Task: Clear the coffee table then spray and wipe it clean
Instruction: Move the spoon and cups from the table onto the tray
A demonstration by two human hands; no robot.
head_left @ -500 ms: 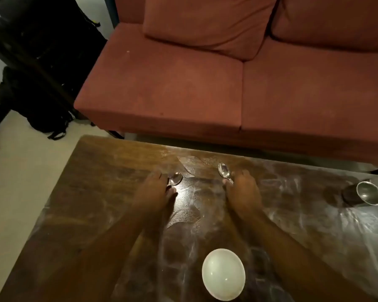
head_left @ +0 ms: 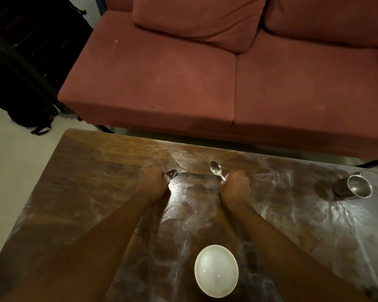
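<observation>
Both spoons gripped on the coffee table (head_left: 96, 182)
My left hand (head_left: 153, 182) curls round the left spoon (head_left: 171, 173), bowl poking out rightward; my right hand (head_left: 236, 188) pinches the right spoon (head_left: 215, 167) by its handle, long axis running away from me, bowl farthest

The dark wooden tabletop (head_left: 92, 192) is showing whitish streaks and smears all over. Toward its far middle, the left spoon (head_left: 171, 173) is poking its metal bowl out of the left grip (head_left: 153, 184), while the right spoon (head_left: 215, 167) is being pinched by the handle in the right grip (head_left: 236, 188). A white bowl (head_left: 216, 270) is sitting upright near the front edge, and a steel cup (head_left: 356, 188) is sitting well apart at the right.
</observation>
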